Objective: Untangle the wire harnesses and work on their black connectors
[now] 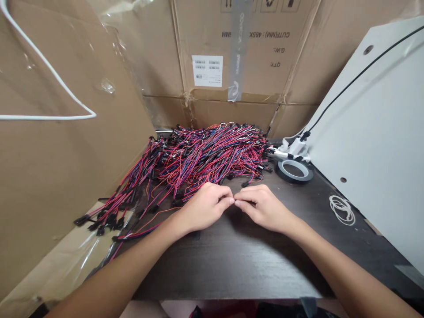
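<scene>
A big heap of red, blue and black wire leads with black plugs covers the far half of a dark wooden table. My left hand and my right hand rest on the table just in front of the heap, fingertips meeting in the middle. Both hands are closed in a pinch. What they pinch is too small to make out. A smaller bundle of leads trails off to the left, near my left forearm.
Cardboard walls stand behind and to the left. A white panel with a black cable leans on the right. A roll of dark tape and a white holder sit at the right back. White rubber bands lie nearby.
</scene>
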Tool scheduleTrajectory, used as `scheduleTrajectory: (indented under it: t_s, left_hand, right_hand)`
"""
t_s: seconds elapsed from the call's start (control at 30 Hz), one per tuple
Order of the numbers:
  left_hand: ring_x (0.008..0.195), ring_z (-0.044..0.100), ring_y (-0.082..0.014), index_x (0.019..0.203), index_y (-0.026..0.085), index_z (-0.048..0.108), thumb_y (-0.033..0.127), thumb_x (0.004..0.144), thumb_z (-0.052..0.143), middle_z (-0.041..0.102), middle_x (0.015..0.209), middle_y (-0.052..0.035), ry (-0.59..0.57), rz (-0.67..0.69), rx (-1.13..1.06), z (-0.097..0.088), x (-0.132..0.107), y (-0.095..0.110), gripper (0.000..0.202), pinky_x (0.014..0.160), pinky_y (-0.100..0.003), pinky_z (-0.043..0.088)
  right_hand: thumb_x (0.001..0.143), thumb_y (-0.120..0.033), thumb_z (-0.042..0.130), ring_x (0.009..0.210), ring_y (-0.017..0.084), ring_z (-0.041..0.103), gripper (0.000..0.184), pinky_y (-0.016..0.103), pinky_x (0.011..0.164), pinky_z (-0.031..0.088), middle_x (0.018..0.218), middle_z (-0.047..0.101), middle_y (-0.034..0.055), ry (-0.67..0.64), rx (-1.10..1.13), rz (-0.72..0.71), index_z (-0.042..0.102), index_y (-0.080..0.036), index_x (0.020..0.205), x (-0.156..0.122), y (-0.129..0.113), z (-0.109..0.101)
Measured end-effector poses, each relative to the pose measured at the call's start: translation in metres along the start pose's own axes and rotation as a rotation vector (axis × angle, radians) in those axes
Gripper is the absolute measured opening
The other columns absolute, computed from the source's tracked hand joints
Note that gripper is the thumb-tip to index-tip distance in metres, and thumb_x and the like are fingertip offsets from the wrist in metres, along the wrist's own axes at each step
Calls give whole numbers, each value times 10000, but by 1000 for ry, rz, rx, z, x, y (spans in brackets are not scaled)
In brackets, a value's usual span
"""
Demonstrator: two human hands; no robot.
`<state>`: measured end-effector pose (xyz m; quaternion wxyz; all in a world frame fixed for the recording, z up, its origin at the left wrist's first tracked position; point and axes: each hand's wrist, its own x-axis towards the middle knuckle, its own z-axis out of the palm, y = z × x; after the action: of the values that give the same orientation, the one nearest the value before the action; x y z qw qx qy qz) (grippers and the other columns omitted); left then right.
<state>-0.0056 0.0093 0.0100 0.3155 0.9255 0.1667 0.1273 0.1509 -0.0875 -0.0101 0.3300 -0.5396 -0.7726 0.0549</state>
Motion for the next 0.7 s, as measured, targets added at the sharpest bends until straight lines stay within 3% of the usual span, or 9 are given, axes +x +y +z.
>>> scheduleTrajectory:
  t_s: [0.7]
  left_hand:
    - [530,458,-78,680,133,618,180,805,527,562,581,24,33,-42,-36,3,-2,1,162,577,-206,336]
  right_hand:
    - [869,-126,504,551,104,480,219,232,561,336,612,608,26,-9,29,-19,667,-117,724,1,-1,-1]
